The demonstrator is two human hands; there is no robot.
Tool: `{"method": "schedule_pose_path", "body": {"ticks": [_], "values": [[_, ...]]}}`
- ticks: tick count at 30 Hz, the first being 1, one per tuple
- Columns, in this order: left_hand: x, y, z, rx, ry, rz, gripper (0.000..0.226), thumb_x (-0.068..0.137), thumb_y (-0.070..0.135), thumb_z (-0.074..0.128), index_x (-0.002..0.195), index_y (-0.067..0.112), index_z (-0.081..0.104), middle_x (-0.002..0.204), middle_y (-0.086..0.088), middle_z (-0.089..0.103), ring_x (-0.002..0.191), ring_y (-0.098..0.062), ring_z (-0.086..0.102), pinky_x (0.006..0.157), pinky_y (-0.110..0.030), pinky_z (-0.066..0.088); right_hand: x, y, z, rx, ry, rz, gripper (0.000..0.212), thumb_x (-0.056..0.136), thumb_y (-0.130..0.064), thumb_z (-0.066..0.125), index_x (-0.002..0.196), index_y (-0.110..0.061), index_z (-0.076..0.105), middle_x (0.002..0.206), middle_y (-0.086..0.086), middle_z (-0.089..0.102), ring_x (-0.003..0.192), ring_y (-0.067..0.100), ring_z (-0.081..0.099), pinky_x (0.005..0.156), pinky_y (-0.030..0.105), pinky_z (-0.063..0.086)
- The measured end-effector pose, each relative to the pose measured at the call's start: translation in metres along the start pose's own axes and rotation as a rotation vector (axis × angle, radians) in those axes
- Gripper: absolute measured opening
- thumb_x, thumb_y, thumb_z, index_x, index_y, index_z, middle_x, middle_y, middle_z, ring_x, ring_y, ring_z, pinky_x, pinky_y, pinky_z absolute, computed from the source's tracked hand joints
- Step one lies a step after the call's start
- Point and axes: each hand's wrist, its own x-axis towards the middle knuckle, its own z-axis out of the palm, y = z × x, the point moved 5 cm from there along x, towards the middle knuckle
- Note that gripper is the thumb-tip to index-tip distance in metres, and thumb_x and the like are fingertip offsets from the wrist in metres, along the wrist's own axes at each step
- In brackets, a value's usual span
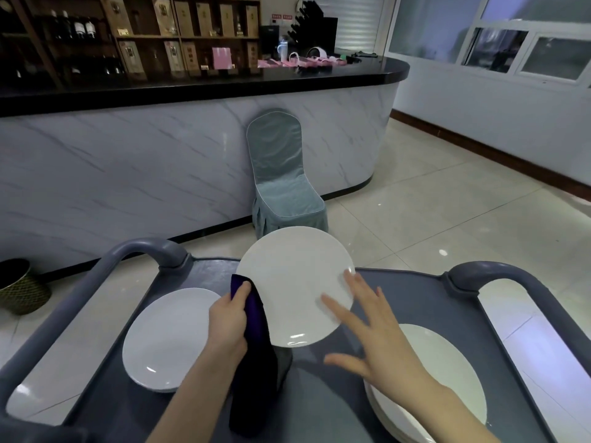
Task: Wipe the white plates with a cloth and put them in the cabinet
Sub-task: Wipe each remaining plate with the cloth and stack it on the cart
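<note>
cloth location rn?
Head view, centre-bottom: the purple cloth hangs from the left hand, pinched against the left edge of the raised plate, between the left plate stack and the right plate stack on the cart.

- The left hand [227, 318] is bare; the left forearm [188, 398] is uncovered down to the frame's edge.
- The right hand [383, 346] and right forearm [447, 410] are bare too.
</note>
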Motion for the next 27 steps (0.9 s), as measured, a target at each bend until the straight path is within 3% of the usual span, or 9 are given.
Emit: {"method": "schedule_pose_path", "body": {"ticks": [3, 5, 8, 12, 17, 19, 21, 23, 27], "values": [[0.004, 0.010, 0.003, 0.042, -0.087, 0.012, 0.028, 0.089, 0.030, 0.068, 0.082, 0.003, 0.068, 0.076, -0.012, 0.073, 0.064, -0.026, 0.066, 0.058, -0.032, 0.053, 0.007, -0.015, -0.005, -0.286, 0.063, -0.247, 0.051, 0.079, -0.033, 0.081, 0.126, -0.021, 0.068, 0.150, 0.011, 0.047, 0.141, 0.036, 0.041, 0.110, 0.058, 0.036], [0.003, 0.016, 0.004, 0.078, -0.145, 0.039, 0.028, 0.090, 0.031, 0.067, 0.082, 0.005, 0.070, 0.076, -0.011, 0.075, 0.060, -0.022, 0.069, 0.053, -0.030, 0.054, 0.010, -0.022, -0.007, -0.286, 0.106, -0.376, 0.037, 0.086, -0.007, 0.071, 0.122, -0.017, 0.071, 0.141, 0.009, 0.058, 0.132, 0.035, 0.052, 0.106, 0.056, 0.043], [-0.002, 0.020, 0.006, 0.071, -0.210, -0.006, 0.028, 0.093, 0.033, 0.062, 0.090, 0.007, 0.072, 0.080, -0.010, 0.076, 0.062, -0.021, 0.072, 0.052, -0.029, 0.053, 0.008, -0.029, -0.007, -0.332, 0.089, -0.457, 0.046, 0.083, 0.001, 0.062, 0.125, -0.017, 0.069, 0.135, 0.006, 0.063, 0.125, 0.031, 0.060, 0.099, 0.047, 0.051], [-0.016, 0.014, 0.017, -0.226, -0.296, -0.209, 0.033, 0.096, 0.035, 0.056, 0.104, 0.007, 0.071, 0.093, -0.012, 0.075, 0.082, -0.027, 0.069, 0.077, -0.038, 0.053, 0.013, -0.034, -0.011, -0.188, 0.062, -0.329, 0.060, 0.070, 0.004, 0.080, 0.123, -0.020, 0.071, 0.131, -0.003, 0.066, 0.118, 0.022, 0.066, 0.086, 0.036, 0.059], [-0.042, 0.016, 0.047, -0.518, -0.384, -0.238, 0.047, 0.080, 0.053, 0.071, 0.111, 0.018, 0.063, 0.092, -0.004, 0.062, 0.093, -0.021, 0.059, 0.089, -0.036, 0.048, 0.016, -0.048, -0.006, 0.344, 0.079, -0.003, 0.037, 0.092, -0.008, 0.067, 0.128, -0.018, 0.068, 0.126, -0.019, 0.067, 0.116, -0.001, 0.062, 0.098, 0.018, 0.048], [-0.048, 0.016, 0.054, -0.373, -0.366, -0.129, 0.066, 0.072, 0.068, 0.070, 0.118, 0.021, 0.065, 0.106, 0.000, 0.063, 0.104, -0.020, 0.059, 0.101, -0.039, 0.044, 0.019, -0.052, -0.004, 0.504, 0.100, 0.174, 0.022, 0.097, -0.021, 0.061, 0.115, -0.018, 0.073, 0.087, -0.031, 0.066, 0.078, -0.011, 0.059, 0.077, 0.013, 0.046], [-0.050, 0.021, 0.058, -0.054, -0.334, 0.236, 0.066, 0.088, 0.066, 0.047, 0.144, 0.031, 0.044, 0.148, 0.008, 0.045, 0.138, -0.011, 0.040, 0.118, -0.038, 0.028, 0.022, -0.051, -0.002, 0.706, 0.119, 0.352, 0.015, 0.099, -0.023, 0.059, 0.092, -0.021, 0.072, 0.070, -0.020, 0.058, 0.064, -0.005, 0.045, 0.063, 0.018, 0.040], [-0.056, 0.027, 0.063, 0.175, -0.320, 0.678, 0.052, 0.102, 0.037, 0.030, 0.151, 0.037, 0.013, 0.160, 0.021, 0.009, 0.148, 0.000, 0.006, 0.124, -0.031, 0.006, 0.024, -0.046, -0.005, 0.884, 0.179, 0.485, 0.019, 0.098, -0.021, 0.060, 0.082, -0.013, 0.067, 0.070, -0.013, 0.059, 0.065, 0.001, 0.046, 0.061, 0.019, 0.039], [-0.071, 0.013, 0.073, 0.524, -0.399, 1.129, 0.063, 0.097, 0.026, 0.030, 0.154, 0.040, 0.005, 0.163, 0.016, 0.002, 0.151, -0.012, -0.002, 0.123, -0.034, 0.002, 0.030, -0.034, -0.009, 1.208, 0.269, 0.660, 0.020, 0.096, -0.025, 0.060, 0.089, -0.015, 0.076, 0.087, 0.003, 0.076, 0.076, 0.010, 0.066, 0.068, 0.024, 0.054]]}}
